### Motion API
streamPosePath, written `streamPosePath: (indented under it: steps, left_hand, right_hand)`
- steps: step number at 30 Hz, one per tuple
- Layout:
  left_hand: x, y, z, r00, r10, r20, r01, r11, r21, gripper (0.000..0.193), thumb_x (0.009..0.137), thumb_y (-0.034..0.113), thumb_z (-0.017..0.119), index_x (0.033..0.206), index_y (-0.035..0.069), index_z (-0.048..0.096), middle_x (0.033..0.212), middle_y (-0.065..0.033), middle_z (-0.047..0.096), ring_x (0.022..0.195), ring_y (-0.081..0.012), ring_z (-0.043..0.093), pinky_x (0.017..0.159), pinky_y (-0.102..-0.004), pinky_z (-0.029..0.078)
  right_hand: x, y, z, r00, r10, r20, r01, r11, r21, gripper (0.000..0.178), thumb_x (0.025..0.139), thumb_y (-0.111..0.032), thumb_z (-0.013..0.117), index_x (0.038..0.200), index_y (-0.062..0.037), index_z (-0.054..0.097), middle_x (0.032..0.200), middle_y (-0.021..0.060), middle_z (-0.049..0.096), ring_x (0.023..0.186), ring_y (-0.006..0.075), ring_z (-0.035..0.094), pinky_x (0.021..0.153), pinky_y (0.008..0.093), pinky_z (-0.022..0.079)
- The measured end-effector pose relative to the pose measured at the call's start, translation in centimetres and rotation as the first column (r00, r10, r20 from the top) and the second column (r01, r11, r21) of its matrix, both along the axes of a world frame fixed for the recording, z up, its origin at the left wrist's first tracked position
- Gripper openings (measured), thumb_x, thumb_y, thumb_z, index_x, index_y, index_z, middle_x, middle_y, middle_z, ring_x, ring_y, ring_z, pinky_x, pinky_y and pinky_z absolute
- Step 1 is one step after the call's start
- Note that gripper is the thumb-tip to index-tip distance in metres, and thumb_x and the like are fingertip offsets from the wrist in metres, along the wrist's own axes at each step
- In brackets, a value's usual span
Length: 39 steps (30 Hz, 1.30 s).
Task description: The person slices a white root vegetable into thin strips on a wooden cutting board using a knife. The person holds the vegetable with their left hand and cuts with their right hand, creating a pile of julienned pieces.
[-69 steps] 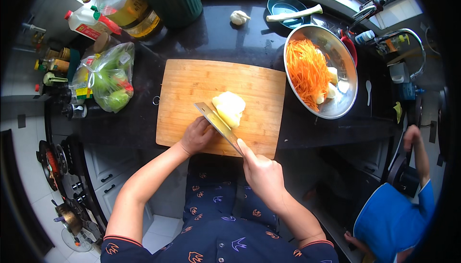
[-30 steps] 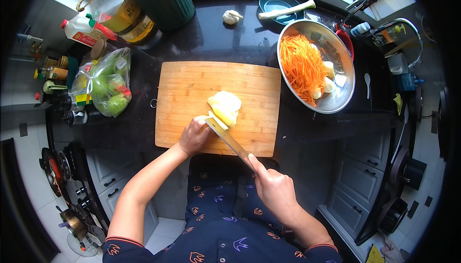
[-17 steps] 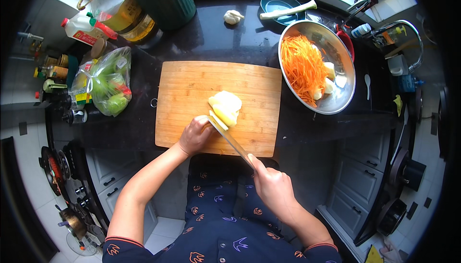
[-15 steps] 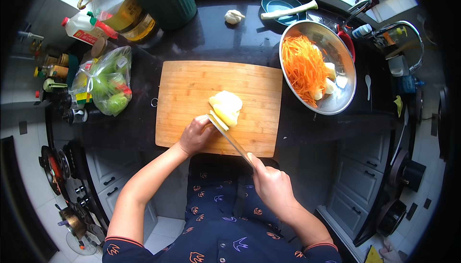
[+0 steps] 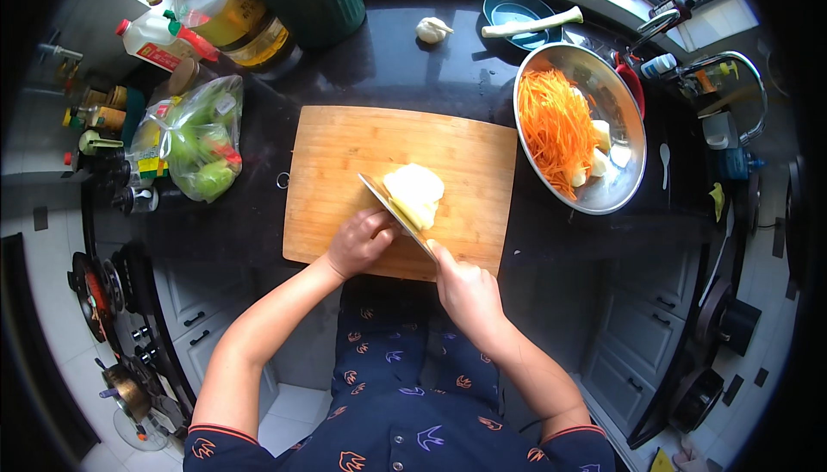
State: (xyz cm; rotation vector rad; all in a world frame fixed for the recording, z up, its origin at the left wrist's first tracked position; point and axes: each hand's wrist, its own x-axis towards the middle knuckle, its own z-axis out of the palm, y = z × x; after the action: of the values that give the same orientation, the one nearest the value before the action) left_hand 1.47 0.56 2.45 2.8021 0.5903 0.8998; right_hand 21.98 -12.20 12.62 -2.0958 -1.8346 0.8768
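Note:
My right hand (image 5: 469, 295) grips a kitchen knife (image 5: 397, 214) by its handle near the board's front edge. Its blade slants up and to the left, along the near-left side of a pile of pale yellow slices that look like potato (image 5: 415, 189). The pile lies on a wooden cutting board (image 5: 336, 149). My left hand (image 5: 360, 244) is closed with curled fingers just left of the blade, low over the board. Whatever those fingers may hold is hidden behind them and the blade.
Right of the board, a steel bowl (image 5: 636, 149) holds shredded carrot (image 5: 556, 132) and pale chunks. Behind are a garlic bulb (image 5: 433, 30) and a dark teal dish (image 5: 508, 9) with a pale stalk (image 5: 532, 23) across it. Bagged green vegetables (image 5: 205, 140) and an oil jug (image 5: 245, 28) stand left.
The knife has shifted up-left and its broad blade now shows more. My right hand has moved slightly left, and my left hand lies a little lower. The whole view has shifted slightly.

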Motion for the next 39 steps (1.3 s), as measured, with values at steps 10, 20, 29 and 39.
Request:
streamPosePath:
  steps: [10,20,29,39]
  left_hand:
    - [-0.8,-0.7,-1.3,0.998,0.045,-0.044,-0.046,0.999,-0.018,0.017,0.083,0.009,0.07,0.099,0.003,0.068,0.118,-0.0125,0.063,0.11,-0.0312,0.062,0.086,-0.0372,0.058]
    - [-0.7,-0.6,-1.0,0.997,0.047,-0.065,-0.047,0.999,0.013,0.019,0.086,0.01,0.07,0.103,0.001,0.069,0.114,-0.0135,0.059,0.107,-0.0311,0.06,0.087,-0.038,0.057]
    - [-0.8,-0.5,-1.3,0.997,0.043,-0.062,-0.043,0.999,0.006,0.019,0.085,0.009,0.071,0.102,0.002,0.069,0.114,-0.0125,0.06,0.108,-0.0308,0.06,0.085,-0.0375,0.058]
    - [-0.6,-0.5,-0.8,0.999,0.019,-0.039,-0.02,0.999,-0.029,0.024,0.082,0.006,0.069,0.104,0.0,0.068,0.114,-0.0161,0.063,0.107,-0.035,0.063,0.086,-0.0399,0.057]
  right_hand:
    - [1.0,-3.1,4.3,1.0,0.026,0.017,-0.026,1.0,0.0,0.048,0.092,-0.005,0.064,0.14,-0.012,0.056,0.066,0.0165,0.061,0.057,0.0372,0.064,0.053,0.0461,0.054]
    - [1.4,-5.4,4.5,1.0,0.009,0.016,-0.01,0.999,0.047,0.05,0.091,-0.007,0.063,0.141,-0.0129,0.057,0.063,0.0145,0.059,0.052,0.035,0.065,0.049,0.0452,0.055]
    - [1.5,-5.3,4.3,1.0,0.019,0.0,-0.019,1.0,0.025,0.051,0.091,-0.006,0.062,0.141,-0.0114,0.055,0.064,0.0168,0.062,0.053,0.0362,0.066,0.05,0.0459,0.055]
    - [-0.2,-2.0,2.5,0.999,0.037,0.033,-0.037,0.999,-0.004,0.047,0.092,-0.007,0.058,0.139,-0.0081,0.053,0.065,0.0204,0.065,0.057,0.0396,0.068,0.053,0.0481,0.056]
